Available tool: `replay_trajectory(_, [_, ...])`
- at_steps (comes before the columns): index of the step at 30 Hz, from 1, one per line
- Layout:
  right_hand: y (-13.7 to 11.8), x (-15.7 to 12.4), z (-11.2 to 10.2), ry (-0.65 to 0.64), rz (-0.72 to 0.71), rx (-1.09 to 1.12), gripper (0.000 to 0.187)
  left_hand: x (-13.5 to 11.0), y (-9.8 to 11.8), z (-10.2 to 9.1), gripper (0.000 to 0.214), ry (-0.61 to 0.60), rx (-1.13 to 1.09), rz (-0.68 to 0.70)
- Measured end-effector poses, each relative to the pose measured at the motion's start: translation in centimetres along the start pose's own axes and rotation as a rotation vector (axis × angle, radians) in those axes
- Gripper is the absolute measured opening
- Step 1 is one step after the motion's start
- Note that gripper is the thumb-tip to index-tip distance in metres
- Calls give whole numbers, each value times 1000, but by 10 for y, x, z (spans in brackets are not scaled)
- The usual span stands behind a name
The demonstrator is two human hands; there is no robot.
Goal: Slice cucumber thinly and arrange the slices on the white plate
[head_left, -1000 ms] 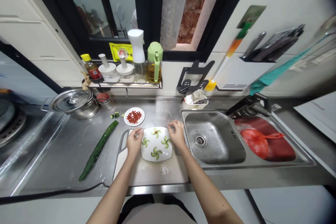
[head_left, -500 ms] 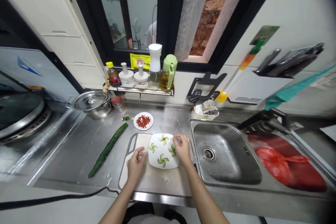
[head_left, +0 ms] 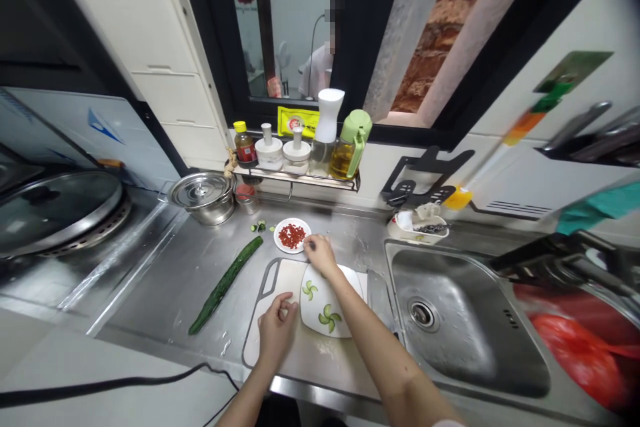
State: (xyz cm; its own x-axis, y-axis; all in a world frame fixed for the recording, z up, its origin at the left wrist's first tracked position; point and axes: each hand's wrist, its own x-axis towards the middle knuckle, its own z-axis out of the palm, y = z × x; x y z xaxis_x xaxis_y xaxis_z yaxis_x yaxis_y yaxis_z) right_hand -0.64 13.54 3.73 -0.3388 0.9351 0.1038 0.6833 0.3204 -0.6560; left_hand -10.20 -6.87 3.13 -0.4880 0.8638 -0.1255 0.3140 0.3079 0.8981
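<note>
My right hand (head_left: 321, 255) reaches over the white square plate (head_left: 316, 325) to the rim of a small round white plate (head_left: 280, 244). Its thumb and fingertips are pinched together; whatever is between them is too small to make out. Small red pieces like goji berries (head_left: 291, 235) lie on the round plate. My left hand (head_left: 276, 328) hovers left of the square plate, over the cutting board (head_left: 259, 321), its fingers loosely curled and apart, with nothing visible in them. Green cucumber-slice pinwheels (head_left: 329, 318) decorate the square plate; my right forearm hides others.
A whole cucumber (head_left: 226, 285) lies to the left, with cucumber scraps (head_left: 259, 227) behind it. A lidded steel pot (head_left: 203, 197) stands back left. Seasoning jars and an oil bottle (head_left: 350, 145) fill the shelf. The sink (head_left: 465, 320) is on the right.
My right hand has moved left and away from me, from the square plate's right side to the round plate. My left hand stays beside the square plate. The view has shifted.
</note>
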Motion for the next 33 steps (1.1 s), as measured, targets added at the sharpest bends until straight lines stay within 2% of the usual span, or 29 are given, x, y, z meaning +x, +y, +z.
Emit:
replay_trajectory(4, [-10, 26, 23, -172, 15, -151, 17, -5, 2, 3, 44, -26, -15, -32])
replay_trajectory(10, [-19, 49, 45, -265, -51, -280, 19, -7, 0, 3, 47, -17, -53, -55])
replay_trajectory(22, [-22, 65, 61, -302, -120, -327, 24, -6, -6, -3, 52, 15, -79, -114])
replay_trajectory(29, [-26, 66, 60, -269, -61, -306, 19, -5, -12, -5, 50, 25, -61, -87])
replay_trajectory(33, [-23, 59, 51, -179, 13, -186, 15, -5, -12, -3, 50, 15, -60, -84])
